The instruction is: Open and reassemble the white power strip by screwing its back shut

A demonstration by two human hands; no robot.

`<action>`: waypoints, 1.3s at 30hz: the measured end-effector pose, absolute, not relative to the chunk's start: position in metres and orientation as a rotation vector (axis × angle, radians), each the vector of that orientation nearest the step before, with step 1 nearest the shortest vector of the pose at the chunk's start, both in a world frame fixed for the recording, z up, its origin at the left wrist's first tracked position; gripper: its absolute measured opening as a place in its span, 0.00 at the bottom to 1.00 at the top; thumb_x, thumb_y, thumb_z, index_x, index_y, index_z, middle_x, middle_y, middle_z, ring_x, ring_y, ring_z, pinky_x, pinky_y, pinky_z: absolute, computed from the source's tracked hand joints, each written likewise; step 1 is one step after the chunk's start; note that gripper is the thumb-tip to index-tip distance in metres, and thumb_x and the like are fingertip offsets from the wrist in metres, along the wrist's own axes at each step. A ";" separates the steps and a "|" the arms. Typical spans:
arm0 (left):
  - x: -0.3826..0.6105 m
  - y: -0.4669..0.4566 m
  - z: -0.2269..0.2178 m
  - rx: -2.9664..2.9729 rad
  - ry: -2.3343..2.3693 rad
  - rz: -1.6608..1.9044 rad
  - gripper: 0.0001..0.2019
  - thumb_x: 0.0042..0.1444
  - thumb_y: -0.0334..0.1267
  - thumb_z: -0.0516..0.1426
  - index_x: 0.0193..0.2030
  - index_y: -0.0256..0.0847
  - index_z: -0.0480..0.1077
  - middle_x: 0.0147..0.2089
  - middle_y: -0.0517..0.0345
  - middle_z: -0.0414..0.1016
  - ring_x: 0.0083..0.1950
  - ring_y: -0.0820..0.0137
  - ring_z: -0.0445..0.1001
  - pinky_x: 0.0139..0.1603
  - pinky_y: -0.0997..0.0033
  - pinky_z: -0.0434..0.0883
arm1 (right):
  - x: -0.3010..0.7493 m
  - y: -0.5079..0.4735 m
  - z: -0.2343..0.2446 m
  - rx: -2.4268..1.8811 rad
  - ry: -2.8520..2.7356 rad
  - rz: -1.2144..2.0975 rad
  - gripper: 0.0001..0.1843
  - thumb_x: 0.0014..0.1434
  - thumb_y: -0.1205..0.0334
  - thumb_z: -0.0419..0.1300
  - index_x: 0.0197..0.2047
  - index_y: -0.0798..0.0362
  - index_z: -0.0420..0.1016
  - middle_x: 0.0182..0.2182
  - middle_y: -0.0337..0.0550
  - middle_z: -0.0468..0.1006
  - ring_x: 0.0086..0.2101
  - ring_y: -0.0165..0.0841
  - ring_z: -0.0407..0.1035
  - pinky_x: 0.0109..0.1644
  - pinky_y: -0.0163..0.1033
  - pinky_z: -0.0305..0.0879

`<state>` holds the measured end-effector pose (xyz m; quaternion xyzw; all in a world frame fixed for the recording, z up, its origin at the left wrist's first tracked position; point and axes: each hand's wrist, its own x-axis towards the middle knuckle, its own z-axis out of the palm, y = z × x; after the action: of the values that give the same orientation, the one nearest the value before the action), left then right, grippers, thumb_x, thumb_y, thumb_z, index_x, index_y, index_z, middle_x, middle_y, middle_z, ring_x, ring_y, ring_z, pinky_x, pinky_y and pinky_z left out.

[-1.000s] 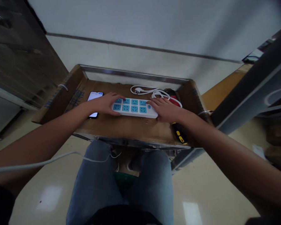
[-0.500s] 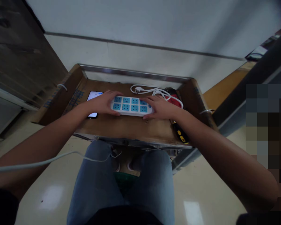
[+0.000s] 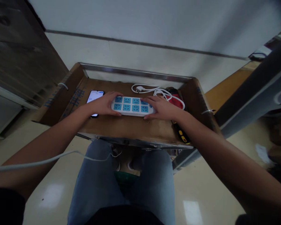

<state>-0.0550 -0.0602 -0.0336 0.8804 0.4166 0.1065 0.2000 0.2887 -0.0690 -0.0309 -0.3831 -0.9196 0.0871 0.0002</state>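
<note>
A white power strip (image 3: 130,106) with blue sockets lies flat in the middle of a cardboard-lined tray (image 3: 128,128). My left hand (image 3: 104,103) grips its left end, fingers curled over the top edge and thumb at the front. My right hand (image 3: 160,107) covers its right end, fingers over the top and thumb under the front edge. The strip's white cable and plug (image 3: 152,91) are coiled just behind it.
A phone (image 3: 95,97) with a lit screen lies left of the strip, partly under my left wrist. A red object (image 3: 175,97) sits behind my right hand and a black-and-yellow tool (image 3: 182,136) by the tray's right wall. A white cable (image 3: 53,159) crosses my lap.
My right hand slid left from beside the strip's right end onto it and closed around it. My left hand kept its hold on the left end.
</note>
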 end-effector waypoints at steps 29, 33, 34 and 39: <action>-0.044 -0.095 -0.032 2.761 1.264 0.200 0.54 0.68 0.73 0.42 0.82 0.24 0.41 0.84 0.30 0.37 0.86 0.48 0.37 0.85 0.47 0.44 | 0.243 -0.044 -0.044 -1.084 -2.701 0.415 0.57 0.52 0.46 0.72 0.77 0.58 0.55 0.72 0.64 0.63 0.71 0.57 0.61 0.78 0.66 0.54; -0.047 -0.097 -0.029 2.764 1.244 0.171 0.53 0.69 0.72 0.42 0.82 0.25 0.42 0.84 0.30 0.39 0.86 0.48 0.39 0.85 0.47 0.44 | 0.244 -0.044 -0.040 -1.067 -2.712 0.449 0.56 0.53 0.44 0.72 0.76 0.58 0.56 0.73 0.64 0.63 0.71 0.57 0.61 0.77 0.66 0.56; -0.048 -0.098 -0.028 2.767 1.237 0.173 0.53 0.69 0.72 0.43 0.82 0.25 0.41 0.84 0.31 0.39 0.86 0.48 0.40 0.85 0.46 0.44 | 0.245 -0.045 -0.040 -1.063 -2.712 0.456 0.56 0.53 0.44 0.72 0.76 0.58 0.56 0.73 0.63 0.63 0.71 0.57 0.61 0.77 0.65 0.57; -0.050 -0.099 -0.027 2.789 1.234 0.192 0.54 0.68 0.73 0.44 0.83 0.26 0.40 0.84 0.32 0.38 0.86 0.48 0.39 0.85 0.45 0.45 | 0.247 -0.045 -0.037 -1.055 -2.695 0.482 0.56 0.52 0.44 0.73 0.76 0.58 0.57 0.72 0.63 0.64 0.71 0.58 0.61 0.77 0.66 0.56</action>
<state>-0.0498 -0.0990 -0.0271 0.9119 0.4034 0.0626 0.0431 0.2473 -0.0451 -0.0370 -0.3576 -0.9136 0.1635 0.1036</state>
